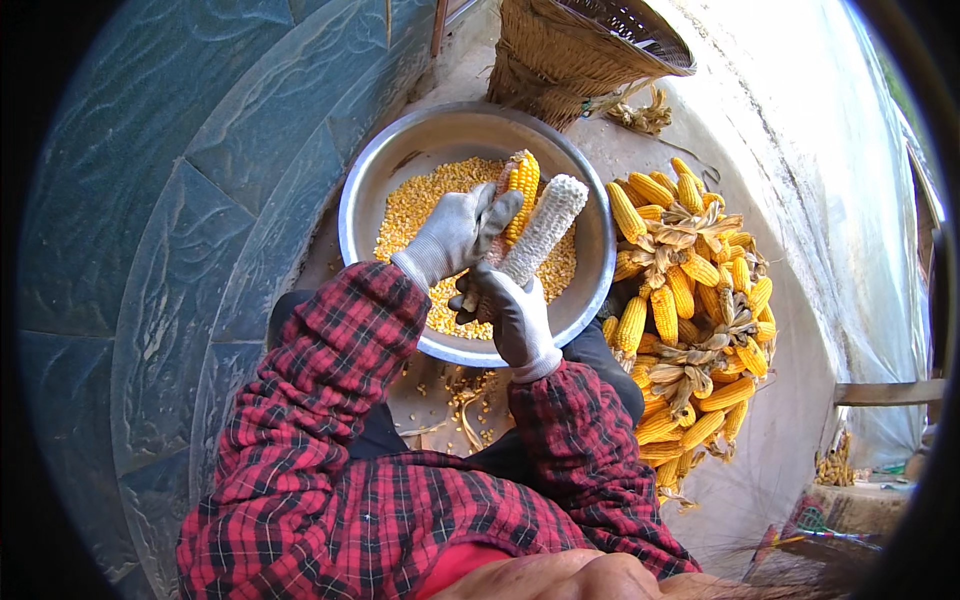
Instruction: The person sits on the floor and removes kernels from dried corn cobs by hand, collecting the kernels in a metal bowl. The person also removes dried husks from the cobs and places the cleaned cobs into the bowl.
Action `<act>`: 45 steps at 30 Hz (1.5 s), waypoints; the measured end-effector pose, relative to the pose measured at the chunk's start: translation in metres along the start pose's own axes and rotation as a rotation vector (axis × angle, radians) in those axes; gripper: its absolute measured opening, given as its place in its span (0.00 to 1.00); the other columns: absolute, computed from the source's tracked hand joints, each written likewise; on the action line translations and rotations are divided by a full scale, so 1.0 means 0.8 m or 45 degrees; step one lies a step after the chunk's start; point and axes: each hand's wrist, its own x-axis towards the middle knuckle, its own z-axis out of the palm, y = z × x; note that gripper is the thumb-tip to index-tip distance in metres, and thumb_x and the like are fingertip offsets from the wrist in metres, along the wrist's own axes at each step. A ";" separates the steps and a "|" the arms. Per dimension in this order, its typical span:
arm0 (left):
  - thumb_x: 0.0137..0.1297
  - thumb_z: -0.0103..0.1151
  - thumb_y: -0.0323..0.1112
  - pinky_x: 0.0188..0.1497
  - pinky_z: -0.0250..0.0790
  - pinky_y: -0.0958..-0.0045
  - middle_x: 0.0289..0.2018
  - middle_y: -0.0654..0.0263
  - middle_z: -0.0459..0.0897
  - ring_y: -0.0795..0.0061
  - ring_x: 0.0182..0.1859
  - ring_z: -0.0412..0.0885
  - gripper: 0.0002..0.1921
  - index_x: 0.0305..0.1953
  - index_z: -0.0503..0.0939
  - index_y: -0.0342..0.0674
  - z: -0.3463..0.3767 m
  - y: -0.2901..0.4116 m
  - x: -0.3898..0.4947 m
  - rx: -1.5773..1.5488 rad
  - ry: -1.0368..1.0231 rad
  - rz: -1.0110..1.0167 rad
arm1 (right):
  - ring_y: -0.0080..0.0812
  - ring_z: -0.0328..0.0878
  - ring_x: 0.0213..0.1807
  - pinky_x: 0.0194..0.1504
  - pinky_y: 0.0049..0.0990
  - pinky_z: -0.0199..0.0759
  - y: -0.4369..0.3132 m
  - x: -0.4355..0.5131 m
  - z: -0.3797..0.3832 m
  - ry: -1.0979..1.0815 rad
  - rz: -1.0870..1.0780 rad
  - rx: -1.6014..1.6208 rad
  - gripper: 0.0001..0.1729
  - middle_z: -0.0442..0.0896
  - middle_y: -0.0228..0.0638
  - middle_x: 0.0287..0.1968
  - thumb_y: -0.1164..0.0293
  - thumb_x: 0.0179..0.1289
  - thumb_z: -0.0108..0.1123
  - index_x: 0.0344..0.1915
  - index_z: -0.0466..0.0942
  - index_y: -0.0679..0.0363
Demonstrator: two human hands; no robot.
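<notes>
Over a wide metal basin (363,169), my gloved left hand (461,229) grips a partly shelled corn ear (523,187). Yellow kernels cover one side of that ear, while bare pinkish cob shows on the other. My gloved right hand (517,315) is closed around a bare whitish corncob (549,225), which slants up to the right close against the ear. The lower end of the ear is partly hidden by my hands. Loose corn kernels (416,199) cover the basin's floor beneath both hands.
To the right of the basin lies a heap of corn ears (682,292), several tied by their dry husks. A woven basket (555,56) stands beyond the basin. Stone slabs (187,217) line the left. Spilled kernels (469,397) and husk scraps lie on the floor between my legs.
</notes>
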 end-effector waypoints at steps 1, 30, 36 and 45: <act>0.66 0.41 0.56 0.39 0.69 0.64 0.31 0.44 0.77 0.54 0.36 0.79 0.28 0.45 0.73 0.31 -0.002 -0.001 0.000 0.048 0.007 0.051 | 0.31 0.79 0.27 0.28 0.27 0.75 -0.002 -0.001 0.001 0.026 0.020 -0.024 0.15 0.79 0.37 0.30 0.66 0.62 0.56 0.40 0.74 0.68; 0.69 0.40 0.55 0.44 0.67 0.71 0.36 0.54 0.80 0.71 0.40 0.78 0.27 0.42 0.76 0.33 -0.010 -0.012 0.002 0.006 0.287 -0.184 | 0.21 0.74 0.21 0.23 0.17 0.61 0.003 -0.011 0.023 0.041 0.049 -0.066 0.11 0.78 0.32 0.21 0.68 0.57 0.57 0.32 0.76 0.66; 0.65 0.43 0.60 0.53 0.64 0.73 0.46 0.54 0.78 0.71 0.52 0.74 0.33 0.49 0.73 0.29 -0.010 -0.011 0.005 -0.284 0.295 -0.216 | 0.28 0.77 0.24 0.28 0.20 0.67 0.006 -0.011 0.019 -0.035 0.087 -0.180 0.13 0.77 0.36 0.23 0.66 0.58 0.55 0.32 0.74 0.67; 0.67 0.48 0.45 0.53 0.66 0.72 0.46 0.61 0.78 0.69 0.49 0.76 0.18 0.49 0.72 0.38 -0.013 -0.034 0.020 -1.060 0.581 -0.269 | 0.33 0.75 0.34 0.38 0.31 0.70 0.013 0.016 -0.003 -0.433 0.167 0.707 0.29 0.76 0.38 0.36 0.65 0.62 0.49 0.62 0.57 0.60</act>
